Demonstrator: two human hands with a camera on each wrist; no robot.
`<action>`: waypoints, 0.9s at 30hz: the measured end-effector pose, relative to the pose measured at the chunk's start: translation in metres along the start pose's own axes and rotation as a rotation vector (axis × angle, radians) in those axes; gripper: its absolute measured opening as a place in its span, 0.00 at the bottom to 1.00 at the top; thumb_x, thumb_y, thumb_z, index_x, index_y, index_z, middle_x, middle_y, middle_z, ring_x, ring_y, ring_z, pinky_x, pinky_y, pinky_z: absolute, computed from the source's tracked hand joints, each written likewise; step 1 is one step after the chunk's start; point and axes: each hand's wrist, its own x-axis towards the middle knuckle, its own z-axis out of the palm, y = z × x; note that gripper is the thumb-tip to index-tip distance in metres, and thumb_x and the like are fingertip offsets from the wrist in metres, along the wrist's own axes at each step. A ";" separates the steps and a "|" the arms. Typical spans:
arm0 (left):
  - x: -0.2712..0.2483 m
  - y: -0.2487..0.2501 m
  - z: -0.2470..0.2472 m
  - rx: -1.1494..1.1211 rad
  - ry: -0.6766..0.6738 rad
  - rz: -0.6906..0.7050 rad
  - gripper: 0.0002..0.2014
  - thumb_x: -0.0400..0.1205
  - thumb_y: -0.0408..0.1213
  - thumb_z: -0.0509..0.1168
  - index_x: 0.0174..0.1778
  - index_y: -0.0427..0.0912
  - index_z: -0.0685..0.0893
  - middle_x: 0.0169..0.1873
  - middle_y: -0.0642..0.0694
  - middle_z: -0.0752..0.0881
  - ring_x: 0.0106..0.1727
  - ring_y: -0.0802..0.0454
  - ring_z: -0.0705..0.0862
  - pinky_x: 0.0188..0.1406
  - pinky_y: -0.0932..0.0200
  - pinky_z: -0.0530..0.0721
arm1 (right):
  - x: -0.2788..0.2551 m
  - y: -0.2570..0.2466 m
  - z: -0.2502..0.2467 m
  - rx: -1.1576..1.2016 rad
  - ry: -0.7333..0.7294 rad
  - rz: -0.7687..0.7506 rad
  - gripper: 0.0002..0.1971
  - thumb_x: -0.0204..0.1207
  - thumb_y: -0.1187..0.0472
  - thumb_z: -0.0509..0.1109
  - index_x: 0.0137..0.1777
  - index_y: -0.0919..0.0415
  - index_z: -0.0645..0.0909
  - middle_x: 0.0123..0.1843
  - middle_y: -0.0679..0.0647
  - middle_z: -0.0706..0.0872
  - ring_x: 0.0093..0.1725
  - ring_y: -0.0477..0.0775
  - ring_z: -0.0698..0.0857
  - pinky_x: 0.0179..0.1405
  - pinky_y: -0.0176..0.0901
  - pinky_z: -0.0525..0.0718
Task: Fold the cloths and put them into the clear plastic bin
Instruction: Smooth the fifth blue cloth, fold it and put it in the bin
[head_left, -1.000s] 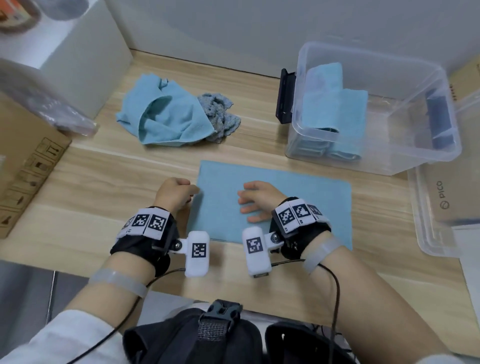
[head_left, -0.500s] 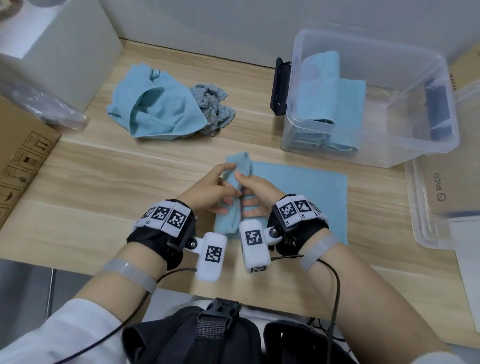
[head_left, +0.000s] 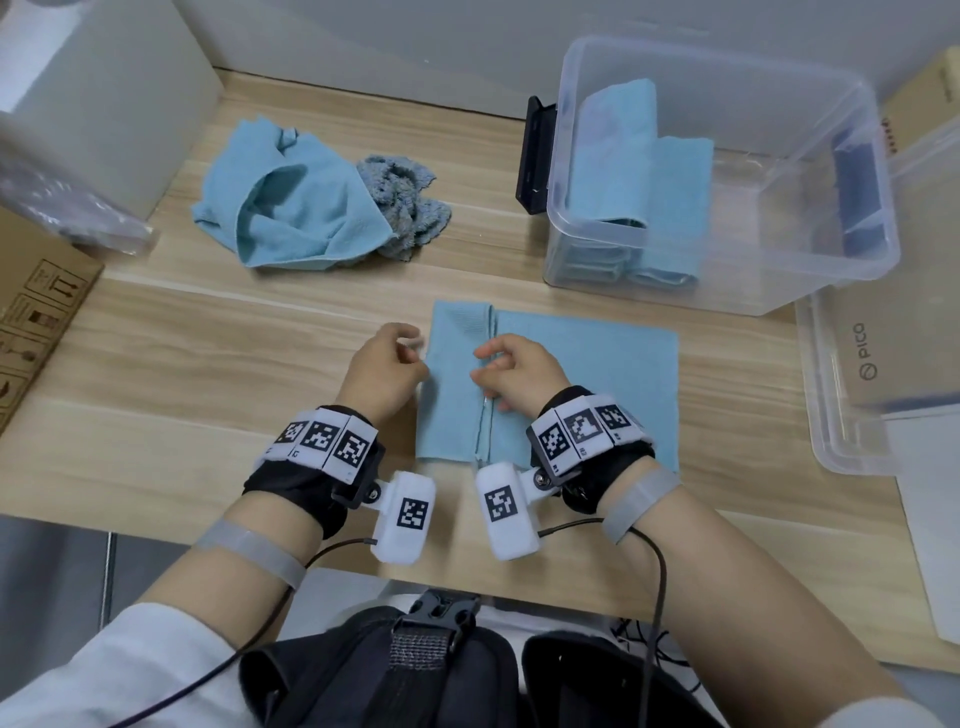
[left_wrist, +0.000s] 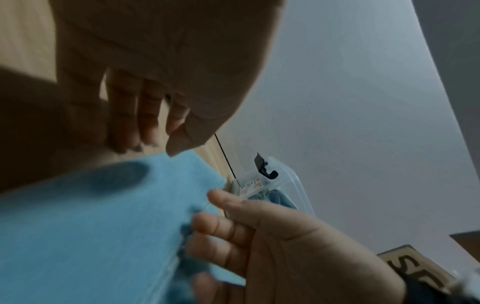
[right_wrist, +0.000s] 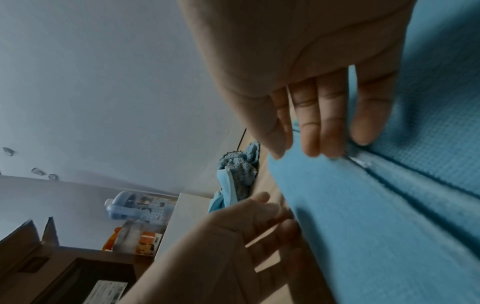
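A light blue cloth (head_left: 582, 395) lies flat on the wooden table in front of me. Its left part is folded over to the right as a flap (head_left: 454, 395). My right hand (head_left: 511, 371) rests its fingertips (right_wrist: 311, 144) on the flap's hemmed edge and pinches nothing. My left hand (head_left: 387, 364) hovers just left of the fold with its fingers loosely bent and empty (left_wrist: 145, 139). The clear plastic bin (head_left: 753, 280) stands at the back right with folded blue cloths (head_left: 654, 187) inside. A crumpled blue cloth (head_left: 296, 208) and a grey-blue towel (head_left: 405, 208) lie at the back left.
The bin's clear lid (head_left: 872, 384) lies to the right of the cloth, over a box. A cardboard box (head_left: 36, 322) sits at the left edge and a white box (head_left: 104, 104) at the back left. A black latch (head_left: 535, 156) sticks out from the bin's left side.
Both hands lifted the cloth's left edge and laid it over to the right as a flap. The left hand then let go and drew back to the left.
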 end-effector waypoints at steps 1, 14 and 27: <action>0.000 -0.001 0.000 -0.021 0.003 -0.040 0.19 0.73 0.26 0.65 0.61 0.43 0.76 0.38 0.49 0.80 0.44 0.47 0.80 0.54 0.49 0.80 | -0.001 0.000 0.000 -0.007 -0.034 0.007 0.08 0.72 0.64 0.70 0.50 0.53 0.79 0.40 0.49 0.79 0.41 0.51 0.81 0.41 0.42 0.80; -0.030 0.056 0.031 -0.238 -0.363 -0.173 0.07 0.78 0.32 0.60 0.46 0.51 0.75 0.34 0.52 0.77 0.35 0.56 0.76 0.34 0.61 0.75 | -0.021 0.004 -0.034 0.342 -0.186 0.133 0.22 0.77 0.54 0.66 0.71 0.54 0.69 0.55 0.52 0.83 0.52 0.53 0.83 0.54 0.53 0.83; -0.024 0.045 0.059 -0.237 -0.178 -0.120 0.09 0.78 0.26 0.62 0.49 0.44 0.75 0.43 0.46 0.78 0.39 0.55 0.79 0.36 0.60 0.79 | -0.012 0.050 -0.065 -0.228 0.210 0.018 0.17 0.68 0.63 0.74 0.52 0.57 0.70 0.41 0.55 0.79 0.43 0.57 0.80 0.48 0.49 0.81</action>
